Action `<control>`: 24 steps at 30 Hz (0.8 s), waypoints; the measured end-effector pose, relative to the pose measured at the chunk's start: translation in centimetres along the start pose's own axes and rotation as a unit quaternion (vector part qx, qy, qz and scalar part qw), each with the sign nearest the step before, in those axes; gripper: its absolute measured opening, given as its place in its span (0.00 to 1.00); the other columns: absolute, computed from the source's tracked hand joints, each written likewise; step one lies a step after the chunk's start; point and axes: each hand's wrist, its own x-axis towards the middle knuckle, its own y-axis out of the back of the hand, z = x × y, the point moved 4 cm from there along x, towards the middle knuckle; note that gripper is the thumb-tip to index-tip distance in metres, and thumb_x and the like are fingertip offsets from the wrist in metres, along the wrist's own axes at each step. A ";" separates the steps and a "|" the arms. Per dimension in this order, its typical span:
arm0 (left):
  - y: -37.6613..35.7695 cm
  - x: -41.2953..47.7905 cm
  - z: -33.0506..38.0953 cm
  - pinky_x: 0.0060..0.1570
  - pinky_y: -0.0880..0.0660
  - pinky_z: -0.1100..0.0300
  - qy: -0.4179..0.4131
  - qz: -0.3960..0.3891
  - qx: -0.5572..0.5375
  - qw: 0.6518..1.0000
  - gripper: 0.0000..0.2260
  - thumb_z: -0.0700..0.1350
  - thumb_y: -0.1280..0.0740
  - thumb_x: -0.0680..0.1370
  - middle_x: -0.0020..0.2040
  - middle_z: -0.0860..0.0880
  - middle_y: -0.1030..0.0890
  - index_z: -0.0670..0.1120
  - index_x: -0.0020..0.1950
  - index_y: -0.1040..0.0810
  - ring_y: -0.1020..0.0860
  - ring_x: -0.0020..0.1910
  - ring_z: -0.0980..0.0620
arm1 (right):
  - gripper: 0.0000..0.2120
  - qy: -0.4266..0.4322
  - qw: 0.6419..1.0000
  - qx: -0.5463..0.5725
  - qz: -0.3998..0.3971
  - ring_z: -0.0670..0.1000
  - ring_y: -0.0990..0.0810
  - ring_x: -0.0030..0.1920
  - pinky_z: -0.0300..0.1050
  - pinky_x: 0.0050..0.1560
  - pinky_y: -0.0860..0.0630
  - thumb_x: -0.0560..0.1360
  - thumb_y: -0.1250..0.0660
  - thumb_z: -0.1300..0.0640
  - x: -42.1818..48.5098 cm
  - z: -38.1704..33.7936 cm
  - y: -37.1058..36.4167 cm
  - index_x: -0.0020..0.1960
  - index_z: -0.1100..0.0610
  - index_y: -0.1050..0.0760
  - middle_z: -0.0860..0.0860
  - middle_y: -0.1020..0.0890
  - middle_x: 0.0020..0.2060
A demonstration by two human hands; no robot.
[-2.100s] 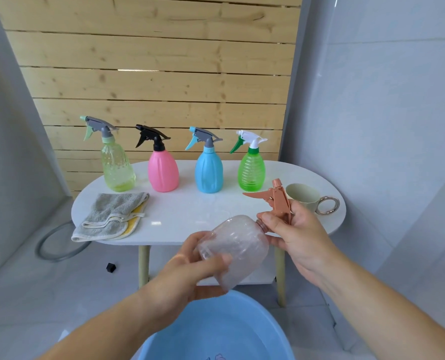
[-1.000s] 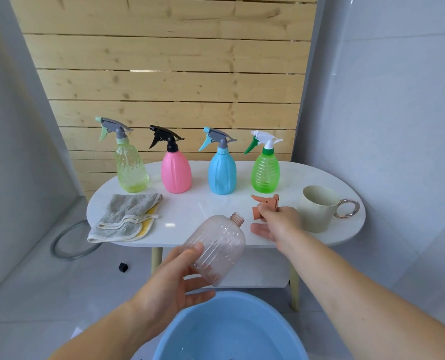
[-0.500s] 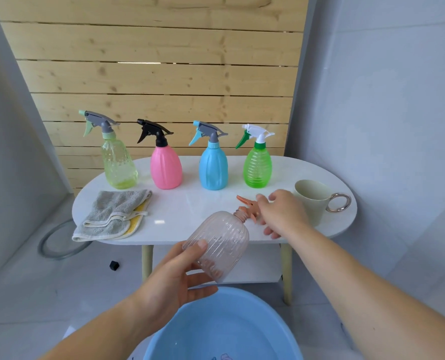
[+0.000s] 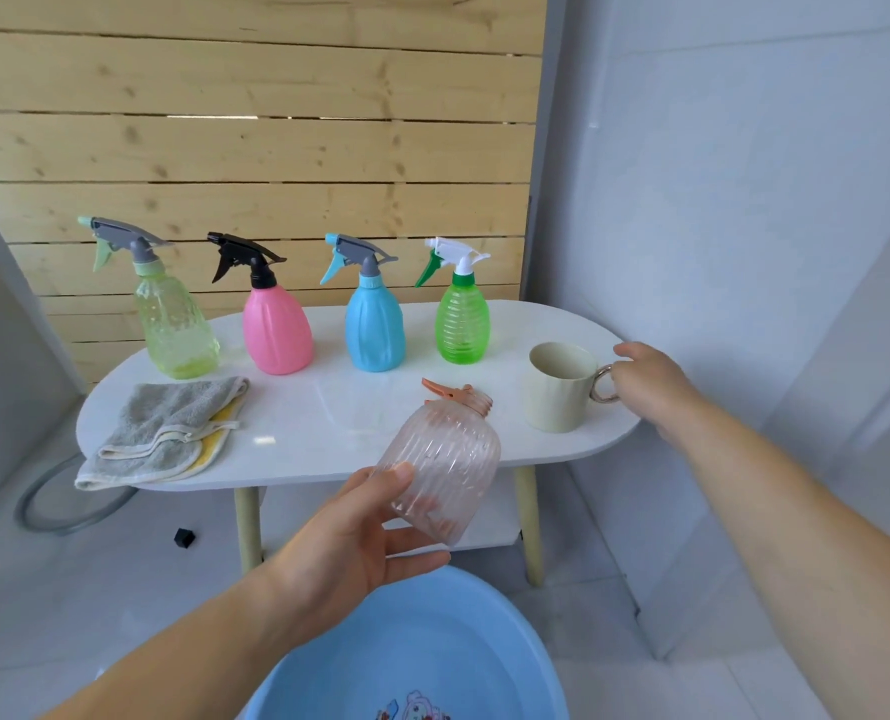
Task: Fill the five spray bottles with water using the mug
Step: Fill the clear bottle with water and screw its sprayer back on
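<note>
A white oval bench (image 4: 328,433) stands in front of a wall of wooden boards (image 4: 255,148). A big blue tub (image 4: 406,652) sits on the floor, close to the person and lower than the bench.

The person's left hand (image 4: 349,537) holds a clear pink bottle (image 4: 442,470) in the air, above the tub and in front of the bench edge. The fingers (image 4: 398,472) are wrapped around the lower part of the bottle. The bottle tilts a bit, and its open neck points up toward the bench. The right hand (image 4: 645,381) reaches to the right end of the bench. Its fingers are spread apart, right at the shiny ring handle of the cream mug (image 4: 559,392). It is hard to tell if they touch the handle.

A gray and yellow cloth (image 4: 167,433) lies crumpled on the left part of the bench.

Four spray bottles stand upright in a row at the back, with their tops on. From left to right they are a pale green bottle (image 4: 175,324), a pink bottle (image 4: 276,330), a blue bottle (image 4: 375,324) and a bright green bottle (image 4: 462,324).

The mug stands upright, to the right of the bright green bottle.

An orange spray top (image 4: 450,393) lies on the bench, just behind the neck of the held bottle.
</note>
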 end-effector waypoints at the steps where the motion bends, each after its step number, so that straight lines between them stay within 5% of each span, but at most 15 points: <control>1: -0.1 0.0 0.0 0.57 0.18 0.41 0.001 -0.003 0.001 1.000 0.39 0.56 0.22 0.66 0.57 0.37 0.19 0.43 0.74 0.28 0.20 0.65 0.30 | 0.26 0.002 1.000 -0.001 -0.004 0.57 0.32 0.72 0.45 0.63 0.33 0.77 0.42 0.62 -0.1 0.3 -0.1 0.75 0.54 0.34 0.53 0.34 0.75; 4: -0.2 -0.3 -0.1 0.59 0.19 0.38 0.002 -0.015 -0.004 1.000 0.39 0.57 0.22 0.67 0.63 0.34 0.21 0.44 0.74 0.28 0.21 0.66 0.31 | 0.21 0.014 0.997 -0.076 0.012 0.59 0.25 0.60 0.44 0.50 0.31 0.76 0.40 0.62 -0.6 1.4 -0.2 0.70 0.56 0.29 0.58 0.29 0.67; 6: -0.3 -0.7 -0.1 0.59 0.19 0.38 -0.001 -0.020 -0.008 1.000 0.38 0.56 0.23 0.67 0.63 0.36 0.20 0.45 0.74 0.27 0.20 0.66 0.33 | 0.09 0.042 0.992 -0.114 0.022 0.60 0.23 0.48 0.46 0.42 0.29 0.77 0.39 0.61 -1.1 1.7 -0.3 0.55 0.58 0.24 0.57 0.22 0.50; 8: -0.3 -1.1 -0.2 0.59 0.19 0.38 -0.006 -0.021 -0.003 1.000 0.38 0.56 0.23 0.68 0.63 0.38 0.20 0.45 0.75 0.27 0.18 0.63 0.37 | 0.08 0.060 0.994 -0.086 0.011 0.62 0.19 0.44 0.52 0.44 0.21 0.79 0.38 0.57 -1.4 2.0 -0.5 0.45 0.59 0.25 0.56 0.21 0.39; 10: -0.2 -1.5 -0.2 0.59 0.19 0.39 -0.012 -0.017 0.007 1.000 0.39 0.56 0.23 0.68 0.63 0.38 0.20 0.43 0.75 0.28 0.18 0.61 0.40 | 0.08 0.055 0.998 0.007 -0.030 0.61 0.15 0.42 0.59 0.50 0.18 0.80 0.38 0.55 -2.4 2.1 -0.7 0.46 0.59 0.25 0.57 0.19 0.41; 13: 0.0 -2.2 -0.2 0.59 0.19 0.44 -0.012 -0.017 0.026 0.999 0.40 0.56 0.24 0.68 0.60 0.38 0.19 0.41 0.75 0.29 0.17 0.59 0.40 | 0.08 0.036 0.989 0.119 -0.083 0.61 0.15 0.44 0.54 0.52 0.17 0.81 0.37 0.57 -4.9 1.5 -0.9 0.49 0.61 0.24 0.59 0.18 0.46; 17: 0.4 -3.7 -0.3 0.57 0.18 0.48 -0.020 -0.032 0.031 0.999 0.40 0.52 0.23 0.69 0.62 0.34 0.19 0.36 0.75 0.31 0.17 0.60 0.38 | 0.10 -0.003 0.961 0.226 -0.161 0.58 0.20 0.44 0.54 0.54 0.18 0.81 0.38 0.60 -9.7 0.9 -1.8 0.42 0.62 0.26 0.58 0.22 0.34; 24: 1.6 -6.4 0.1 0.60 0.17 0.47 -0.062 -0.041 0.087 0.993 0.31 0.45 0.25 0.70 0.59 0.38 0.17 0.41 0.72 0.27 0.17 0.60 0.40 | 0.18 -0.087 0.935 0.213 -0.271 0.59 0.22 0.37 0.56 0.52 0.19 0.82 0.38 0.54 -17.5 5.5 -8.5 0.35 0.61 0.30 0.61 0.23 0.32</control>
